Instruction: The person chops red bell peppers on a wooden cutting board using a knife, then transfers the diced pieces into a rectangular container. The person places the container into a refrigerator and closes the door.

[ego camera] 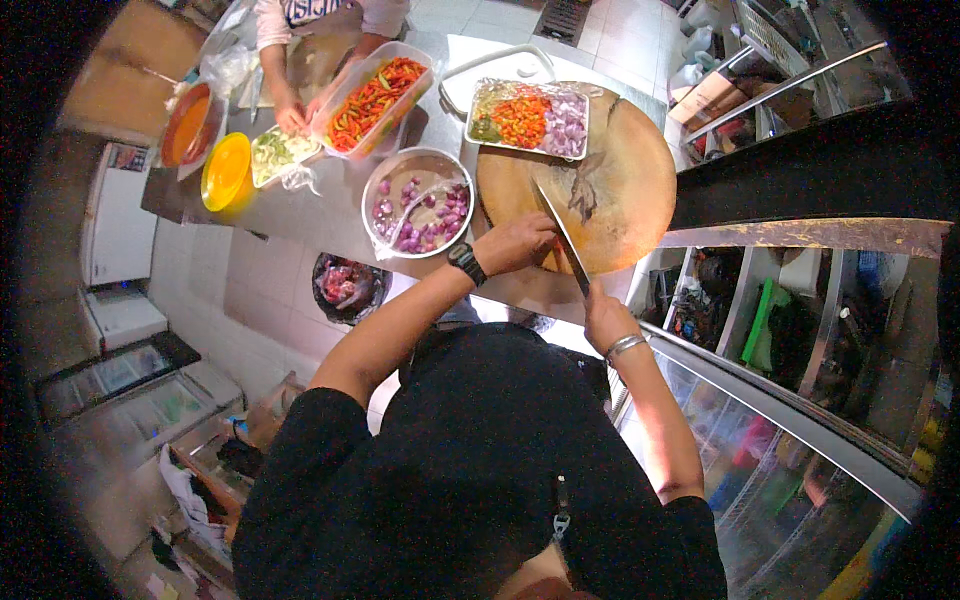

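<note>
On a round wooden chopping block (634, 180), my right hand (609, 319) grips the handle of a kitchen knife (566, 236), its long blade pointing away from me. My left hand (525, 238) rests on the block just left of the blade, its fingers bent over something small and reddish that is mostly hidden. Across the block's far left edge lies a white tray (471, 135) holding cut red and orange chilies (523, 120), chopped purple shallots (566, 127) and something green. To the left of the block, a round white-rimmed bowl (365, 214) holds whole peeled shallots (431, 232).
Across the steel table (330, 214) a co-worker's hands (292, 116) are over a tray of pale green slices (279, 156). Nearby stand a plastic tub of chilies (375, 105), a yellow plate (226, 171) and a bowl of orange liquid (185, 124). A lined bin (324, 296) stands below the near edge.
</note>
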Tool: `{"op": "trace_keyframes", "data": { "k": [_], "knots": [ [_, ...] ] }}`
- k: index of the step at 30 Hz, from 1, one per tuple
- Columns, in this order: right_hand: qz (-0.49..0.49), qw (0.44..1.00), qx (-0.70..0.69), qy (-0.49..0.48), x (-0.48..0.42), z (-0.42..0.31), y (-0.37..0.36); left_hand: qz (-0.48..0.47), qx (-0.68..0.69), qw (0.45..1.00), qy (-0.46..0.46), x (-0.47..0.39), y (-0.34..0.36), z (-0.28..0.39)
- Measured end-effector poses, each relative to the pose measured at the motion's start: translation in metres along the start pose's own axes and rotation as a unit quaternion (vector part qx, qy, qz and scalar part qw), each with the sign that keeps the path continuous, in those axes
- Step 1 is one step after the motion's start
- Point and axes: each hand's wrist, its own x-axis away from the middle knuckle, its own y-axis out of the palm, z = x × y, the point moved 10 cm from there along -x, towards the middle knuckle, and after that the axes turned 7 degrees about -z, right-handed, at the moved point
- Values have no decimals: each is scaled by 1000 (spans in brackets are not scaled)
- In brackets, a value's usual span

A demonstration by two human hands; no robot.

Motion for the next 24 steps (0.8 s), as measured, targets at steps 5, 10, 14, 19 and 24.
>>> {"op": "trace_keyframes", "data": {
  "k": [5, 10, 14, 19, 24],
  "knots": [
    [23, 999, -23, 9, -6, 3, 13, -2, 4, 1000, -7, 1, 5, -1],
    [34, 999, -26, -1, -11, 0, 3, -15, 32, 999, -18, 2, 8, -9],
    [-7, 1000, -6, 2, -5, 4, 9, -2, 20, 1000, -18, 5, 8, -11],
    [55, 998, -44, -2, -12, 0, 18, -6, 33, 998, -59, 7, 3, -6],
    [-11, 999, -12, 43, -14, -3, 10, 10, -4, 999, -40, 4, -7, -2]
  ]
}}
